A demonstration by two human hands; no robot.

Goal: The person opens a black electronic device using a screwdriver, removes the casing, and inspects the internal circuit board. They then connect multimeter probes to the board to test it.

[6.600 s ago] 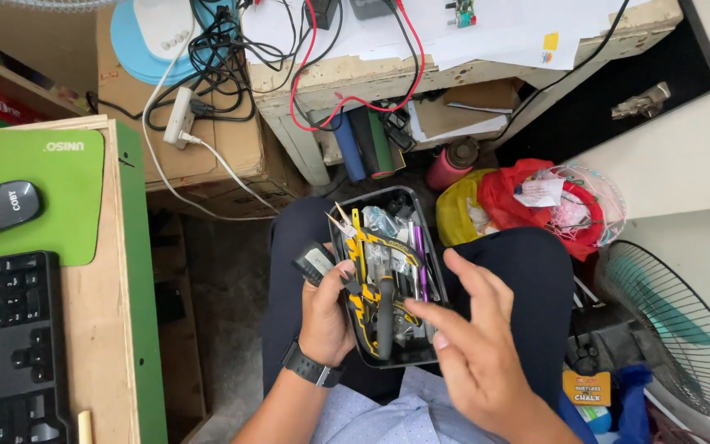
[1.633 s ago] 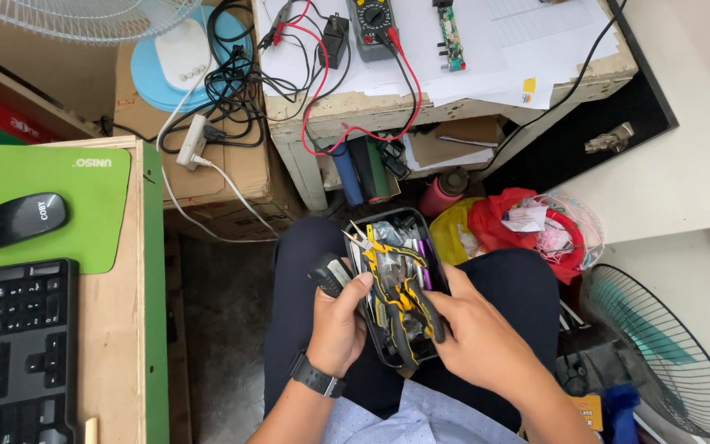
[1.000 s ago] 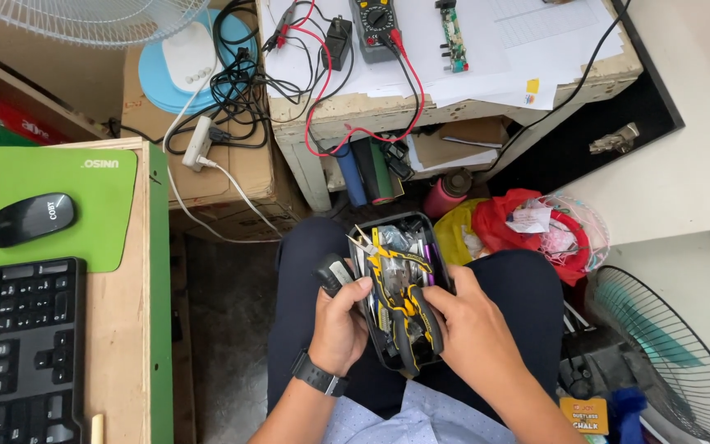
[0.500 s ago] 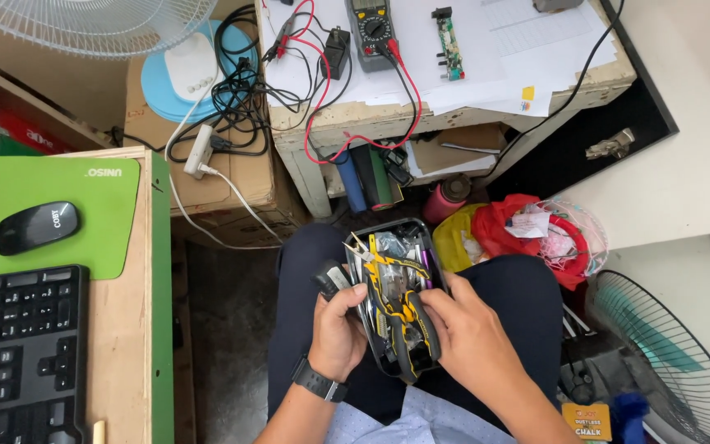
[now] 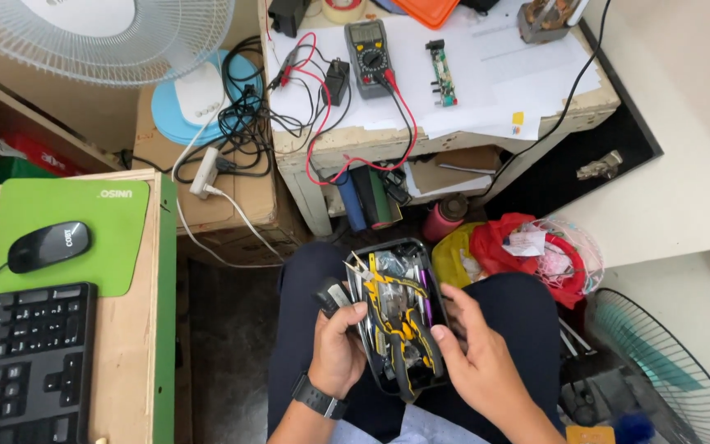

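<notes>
Far left: wooden desk [image 5: 137,378] bearing black keyboard [image 5: 22,362], black mouse [image 5: 48,245] and green mouse pad [image 5: 84,238]. Upper left: white fan guard [image 5: 100,41] above, blue-and-white fan base [image 5: 199,99] below it on cardboard box [image 5: 240,197], tangled black cables and white power strip [image 5: 205,160] alongside. Upper centre: small worktable [image 5: 388,144] covered in white paper, carrying grey multimeter [image 5: 369,45] with red and black leads, green circuit board strip [image 5: 441,72]; shelf beneath holding blue and green cylinders. Lower centre, on lap in dark trousers: black tool case [image 5: 396,316], open, packed with yellow-and-black pliers [image 5: 396,329], purple-handled tool and other small metal items. Left hand [image 5: 338,349], black watch on wrist, gripping left edge of tool case, fingers curled round it, small dark object pinched at thumb tip beside case rim; nature of that object not clear. Right hand [image 5: 474,358] at right edge of tool case, fingers bent and touching case rim and pliers handles; firm grasp or mere contact not discernible. Right of knees: pink bottle [image 5: 445,218], yellow bag [image 5: 454,255], red bag in wire basket [image 5: 536,255]. Lower right: second fan guard [image 5: 667,362], teal blades, on floor.
</notes>
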